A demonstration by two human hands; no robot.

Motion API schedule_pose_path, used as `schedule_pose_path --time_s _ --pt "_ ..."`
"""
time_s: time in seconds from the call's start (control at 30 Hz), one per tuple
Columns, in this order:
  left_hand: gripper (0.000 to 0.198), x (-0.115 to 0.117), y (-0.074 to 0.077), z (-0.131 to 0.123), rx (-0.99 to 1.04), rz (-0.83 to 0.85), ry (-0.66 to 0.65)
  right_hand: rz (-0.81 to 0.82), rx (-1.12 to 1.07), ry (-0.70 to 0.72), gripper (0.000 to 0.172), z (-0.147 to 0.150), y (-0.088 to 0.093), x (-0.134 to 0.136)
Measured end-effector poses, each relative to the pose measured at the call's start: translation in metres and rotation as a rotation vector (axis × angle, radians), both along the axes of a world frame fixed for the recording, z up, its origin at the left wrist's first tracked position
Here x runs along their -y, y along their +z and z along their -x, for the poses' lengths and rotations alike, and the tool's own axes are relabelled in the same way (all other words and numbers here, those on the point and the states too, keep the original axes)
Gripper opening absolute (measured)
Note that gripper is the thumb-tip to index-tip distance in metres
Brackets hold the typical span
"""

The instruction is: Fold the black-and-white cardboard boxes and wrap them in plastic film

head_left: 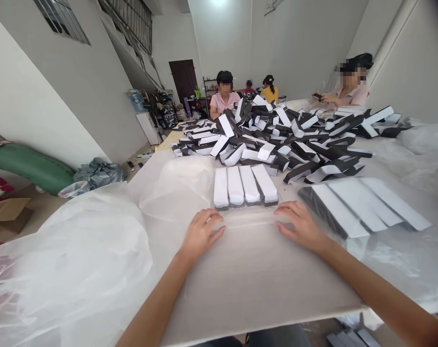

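Observation:
Before me on the table lies a row of several white-and-black folded strips (240, 185), side by side in what looks like a clear plastic bag (251, 219). My left hand (201, 233) is at the near left corner of this bag, thumb and fingers apart and slightly bent. At the near right corner, my right hand (301, 227) is held much the same way, its thumb below the spread fingers. Both hands touch or hover just over the plastic; which one I cannot tell. To the right lies another filled clear bag (370, 207) with similar strips.
A large heap of loose black-and-white strips (272, 140) covers the table's far side. Thin white plastic bags (92, 255) spread over the left. Co-workers sit beyond, one in pink (224, 99) behind the heap and another person (349, 91) at far right.

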State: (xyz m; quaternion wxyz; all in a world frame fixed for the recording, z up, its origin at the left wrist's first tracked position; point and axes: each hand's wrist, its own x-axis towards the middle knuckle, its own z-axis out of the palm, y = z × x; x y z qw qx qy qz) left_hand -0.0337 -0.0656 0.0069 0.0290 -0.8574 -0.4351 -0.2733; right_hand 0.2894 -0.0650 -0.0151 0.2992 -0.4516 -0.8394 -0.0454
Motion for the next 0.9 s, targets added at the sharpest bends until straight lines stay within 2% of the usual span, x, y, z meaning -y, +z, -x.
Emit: schedule_pose_path --time_s 0.03,0.1,0.23,0.53,0.73,0.9 --pt "0.015 0.002 0.001 -0.001 -0.030 0.040 -0.071 0.039 0.021 0.054 0.020 0.003 0.000 0.002" --pt "0.019 0.004 0.003 -0.002 -0.072 0.151 -0.119 0.137 0.054 0.106 0.020 0.008 -0.001 0.003" --pt "0.021 0.001 0.002 0.003 -0.103 0.267 -0.038 0.222 0.047 0.048 0.020 0.008 -0.006 -0.003" --pt "0.019 -0.003 0.000 0.010 -0.093 0.253 0.072 0.211 -0.153 -0.121 0.019 -0.007 -0.014 -0.015" --pt "0.023 -0.004 0.001 0.007 0.030 0.341 0.249 0.273 -0.259 -0.169 0.021 -0.005 -0.008 -0.014" --pt "0.023 -0.004 0.003 0.004 0.114 0.406 0.300 0.272 -0.269 -0.202 0.021 -0.005 -0.006 -0.014"
